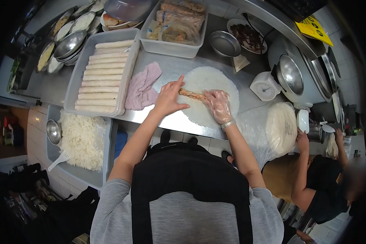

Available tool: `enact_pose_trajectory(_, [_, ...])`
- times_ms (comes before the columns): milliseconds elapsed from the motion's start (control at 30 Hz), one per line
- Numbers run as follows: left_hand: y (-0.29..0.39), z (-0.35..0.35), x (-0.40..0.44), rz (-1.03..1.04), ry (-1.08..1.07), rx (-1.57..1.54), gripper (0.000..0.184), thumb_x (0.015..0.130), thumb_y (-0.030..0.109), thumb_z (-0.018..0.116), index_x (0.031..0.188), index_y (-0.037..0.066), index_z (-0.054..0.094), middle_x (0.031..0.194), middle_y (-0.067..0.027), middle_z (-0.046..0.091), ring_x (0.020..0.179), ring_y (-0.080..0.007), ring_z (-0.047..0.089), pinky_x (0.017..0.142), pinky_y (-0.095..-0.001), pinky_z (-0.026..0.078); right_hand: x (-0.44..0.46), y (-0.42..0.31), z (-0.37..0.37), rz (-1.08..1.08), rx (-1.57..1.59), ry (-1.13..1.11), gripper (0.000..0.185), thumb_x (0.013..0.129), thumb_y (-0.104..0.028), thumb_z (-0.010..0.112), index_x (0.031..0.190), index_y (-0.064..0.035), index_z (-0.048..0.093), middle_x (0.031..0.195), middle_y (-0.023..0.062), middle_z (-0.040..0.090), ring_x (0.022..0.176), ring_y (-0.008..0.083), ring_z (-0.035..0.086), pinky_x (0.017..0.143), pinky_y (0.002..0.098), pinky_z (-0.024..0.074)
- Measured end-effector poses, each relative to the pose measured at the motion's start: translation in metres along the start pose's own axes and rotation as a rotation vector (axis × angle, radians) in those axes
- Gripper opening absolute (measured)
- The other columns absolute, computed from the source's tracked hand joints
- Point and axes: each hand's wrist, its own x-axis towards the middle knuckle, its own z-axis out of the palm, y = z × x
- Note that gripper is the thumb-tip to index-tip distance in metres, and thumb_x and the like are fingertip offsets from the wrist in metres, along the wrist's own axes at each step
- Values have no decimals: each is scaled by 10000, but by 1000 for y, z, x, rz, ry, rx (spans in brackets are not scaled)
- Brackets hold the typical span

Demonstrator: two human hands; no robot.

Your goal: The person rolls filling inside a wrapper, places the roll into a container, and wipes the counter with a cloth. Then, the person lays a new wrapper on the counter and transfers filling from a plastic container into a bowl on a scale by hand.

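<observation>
Head cam view, so the strip of orange-brown filling (192,94) is near the center of the frame, lying crosswise on a big round white sheet (211,78) that's flat on the metal surface (171,118).

Left hand (169,97) comes in from the lower left, palm down, bare. Its grip is wide open, thumb spread well away from the fingers, fingertips at the strip's left end. Right hand (218,106) has a clear plastic glove on, angled up and inward from the lower right, fingers bent over the strip's right end. Can't tell how tightly that grip is closed.

Just left of the left hand there's a crumpled pink cloth (143,87), then a plastic tub (123,105) with a row of pale rolls (103,72). Another tub (173,49) at upper center has bagged food in it. Right of the round sheet there's a white dial scale (265,86) and a clear bag of stacked white rounds (281,129).

Writing-wise: the yellow sheet (314,30) at upper right has dark print, but I can't read it. Same with the scale's dial and the faint marks on the bag.

Far right, a co-worker's hand (302,141) is at a small white dish (303,121).
</observation>
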Motion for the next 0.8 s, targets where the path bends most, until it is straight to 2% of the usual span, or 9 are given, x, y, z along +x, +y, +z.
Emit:
enact_pose_trajectory(33, [-1, 1, 0, 2, 2, 2, 1168, 535, 338, 833, 1464, 81, 172, 1250, -90, 544, 1183, -296, 451, 1012, -428, 306, 2, -4, -2, -7, 6, -4, 364, 756, -206, 684, 1099, -94, 632, 971, 54, 588, 941, 251, 543, 874, 415, 397])
enact_pose_trajectory(100, [-2, -1, 0, 4, 11, 11, 1168, 535, 340, 833, 1463, 81, 173, 1248, -89, 544, 1183, -295, 451, 1011, -428, 306, 11, -11, -9, 13, -211, -82, 341, 776, -208, 656, 1098, -97, 628, 962, 55, 584, 932, 239, 545, 861, 426, 391])
enact_pose_trajectory(233, [1, -2, 1, 1, -15, -11, 1146, 550, 343, 827, 1456, 64, 184, 1250, -92, 538, 1197, -289, 437, 1016, -419, 304, 25, -23, 1, -34, -116, -16, 322, 776, -219, 650, 1074, -99, 632, 975, 57, 582, 935, 232, 546, 846, 414, 400])
enact_pose_trajectory(333, [0, -4, -1, -7, -23, -17, 1125, 566, 345, 823, 1451, 51, 194, 1254, -94, 529, 1205, -286, 427, 1022, -411, 301, 35, -30, 13, -87, -103, -88, 306, 781, -220, 639, 1056, -85, 632, 972, 60, 577, 932, 226, 550, 832, 401, 409])
enact_pose_trajectory(400, [-1, -5, 0, -3, -17, -25, 1123, 567, 347, 822, 1451, 51, 194, 1255, -93, 526, 1204, -286, 428, 1022, -412, 301, 40, -35, 7, 4, -88, -214, 303, 786, -216, 632, 1051, -69, 629, 963, 65, 574, 932, 223, 555, 826, 391, 415])
enact_pose_trajectory(433, [-2, -4, -1, -3, -13, -24, 1133, 556, 341, 824, 1453, 57, 192, 1253, -90, 533, 1198, -291, 435, 1018, -418, 306, 43, -37, 9, 1, -90, -219, 303, 786, -216, 632, 1051, -69, 629, 963, 65, 574, 932, 223, 555, 826, 391, 415])
enact_pose_trajectory(500, [-1, -2, -2, -8, -9, -28, 1143, 545, 334, 825, 1456, 62, 191, 1252, -86, 540, 1193, -295, 441, 1014, -424, 312, 48, -43, 18, -68, -67, -80, 302, 787, -214, 630, 1046, -59, 629, 944, 66, 571, 928, 225, 558, 824, 395, 416])
enact_pose_trajectory(600, [-3, -3, 0, -13, -5, -22, 1143, 550, 346, 822, 1455, 57, 188, 1253, -90, 538, 1191, -294, 444, 1012, -422, 314, 53, -49, 25, 21, -92, -199, 326, 787, -223, 628, 1065, -51, 620, 952, 73, 570, 931, 232, 557, 824, 395, 416])
enact_pose_trajectory(800, [-6, -1, 0, 1, 11, -39, 1119, 564, 314, 784, 1460, 53, 166, 1247, -103, 540, 1186, -298, 451, 1010, -424, 315, 60, -67, 45, 101, -260, -127, 358, 779, -273, 632, 1047, -36, 623, 972, 81, 577, 942, 237, 557, 832, 408, 408])
